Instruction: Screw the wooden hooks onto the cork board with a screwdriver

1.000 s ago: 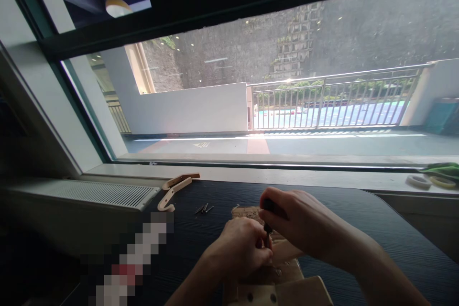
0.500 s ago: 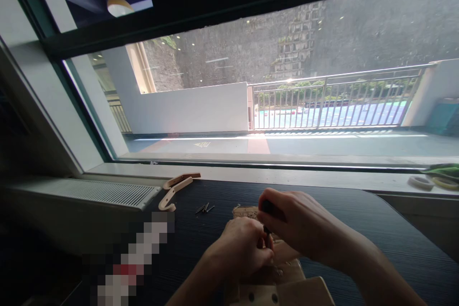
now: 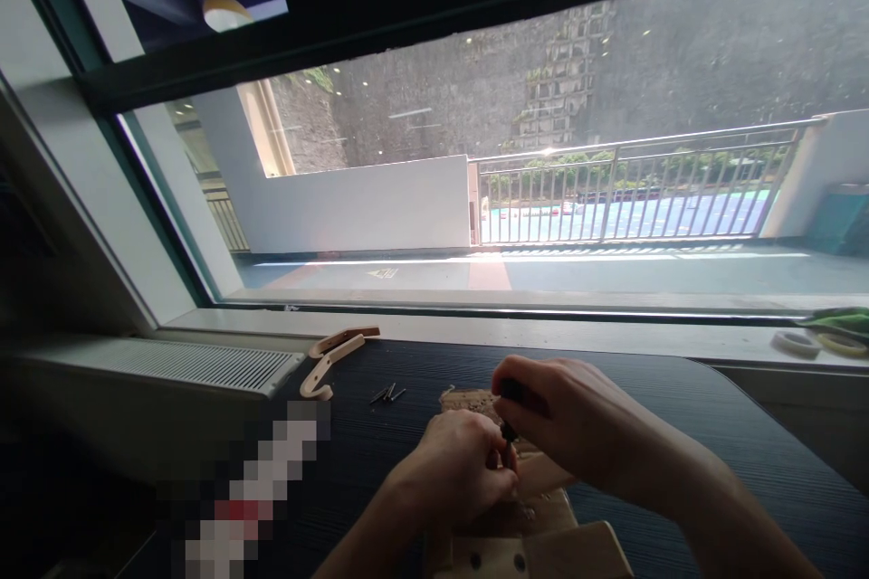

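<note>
My right hand (image 3: 570,421) is closed around the dark handle of a screwdriver (image 3: 509,432), which points down. Fingers of my left hand (image 3: 458,461) are pinched at the screwdriver's lower end; what lies between them is hidden. Both hands are over a wooden board (image 3: 465,399) with bits of wood debris on it. Another wooden piece (image 3: 570,550) with two dark round holes lies at the near end of the board. Left of the hands, several screws (image 3: 387,394) form a small pile on the dark table.
Two curved wooden pieces (image 3: 331,369) with holes lie at the table's back left. The dark table (image 3: 685,434) meets a white windowsill (image 3: 611,331) under a large window. A radiator (image 3: 204,362) stands at left. Rolls of tape (image 3: 796,345) rest on the sill at right.
My right hand and the screwdriver handle have turned and shifted slightly to the right. My left hand stays in nearly the same place.
</note>
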Motion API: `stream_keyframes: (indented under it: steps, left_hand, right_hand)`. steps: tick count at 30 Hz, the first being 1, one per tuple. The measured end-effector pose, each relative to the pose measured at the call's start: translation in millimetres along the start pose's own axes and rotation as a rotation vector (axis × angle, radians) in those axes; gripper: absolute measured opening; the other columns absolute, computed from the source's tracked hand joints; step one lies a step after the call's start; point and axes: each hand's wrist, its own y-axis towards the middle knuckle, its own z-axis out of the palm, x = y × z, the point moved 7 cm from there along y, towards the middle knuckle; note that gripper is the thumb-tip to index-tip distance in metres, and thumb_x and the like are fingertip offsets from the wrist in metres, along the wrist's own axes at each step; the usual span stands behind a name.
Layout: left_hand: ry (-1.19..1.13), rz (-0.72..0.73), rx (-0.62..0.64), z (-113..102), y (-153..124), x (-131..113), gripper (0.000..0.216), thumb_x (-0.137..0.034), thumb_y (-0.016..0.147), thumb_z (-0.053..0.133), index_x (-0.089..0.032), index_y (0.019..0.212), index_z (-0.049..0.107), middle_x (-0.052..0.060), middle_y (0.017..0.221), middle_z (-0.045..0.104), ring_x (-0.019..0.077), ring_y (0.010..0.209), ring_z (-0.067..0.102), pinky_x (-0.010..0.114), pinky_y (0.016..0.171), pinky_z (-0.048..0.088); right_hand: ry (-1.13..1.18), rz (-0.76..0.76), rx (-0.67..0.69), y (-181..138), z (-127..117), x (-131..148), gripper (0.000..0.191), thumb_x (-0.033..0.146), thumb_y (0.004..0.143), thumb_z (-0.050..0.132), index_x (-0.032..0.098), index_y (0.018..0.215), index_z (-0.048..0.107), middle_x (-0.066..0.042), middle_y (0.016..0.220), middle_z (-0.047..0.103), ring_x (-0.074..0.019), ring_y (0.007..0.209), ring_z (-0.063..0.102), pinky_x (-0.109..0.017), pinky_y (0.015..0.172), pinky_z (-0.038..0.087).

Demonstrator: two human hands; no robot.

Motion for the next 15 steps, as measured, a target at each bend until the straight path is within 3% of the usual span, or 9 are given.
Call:
stream_keyframes:
  steps: [7, 12, 15]
  left_hand:
    - [0.019, 0.031, -0.003, 0.8, 0.8, -1.3, 0.019, -0.027, 0.071, 0.054, -0.019, 0.073, 0.071, -0.001, 0.06, 0.062, 0.0116, 0.059, 0.053, 0.021, 0.051, 0.031]
    - [0.015, 0.03, -0.011, -0.9, 0.7, -1.5, 0.02, -0.026, 0.069, 0.055, -0.019, 0.078, 0.071, -0.001, 0.067, 0.065, 0.0115, 0.06, 0.052, 0.021, 0.052, 0.032]
    - [0.017, 0.019, -0.013, -1.5, 0.4, -0.8, 0.019, -0.026, 0.068, 0.056, -0.02, 0.076, 0.072, -0.002, 0.064, 0.064, 0.0111, 0.058, 0.05, 0.021, 0.05, 0.031]
  right_hand:
    - [-0.073, 0.078, -0.01, 2.7, 3.2, -3.5, 0.022, 0.04, 0.083, 0.051, 0.022, 0.074, 0.059, 0.003, 0.057, 0.055, -0.0096, 0.05, 0.041, -0.024, 0.048, 0.019]
    - [0.047, -0.002, -0.01, -3.6, -0.4, 3.9, 0.022, 0.03, 0.08, 0.055, 0.031, 0.101, 0.061, 0.006, 0.066, 0.061, -0.0099, 0.056, 0.047, -0.022, 0.051, 0.024]
    - [0.071, -0.039, 0.023, -4.7, -0.3, 7.7, 0.016, 0.023, 0.082, 0.049, 0.027, 0.087, 0.063, 0.005, 0.065, 0.059, -0.0092, 0.056, 0.045, -0.022, 0.052, 0.025]
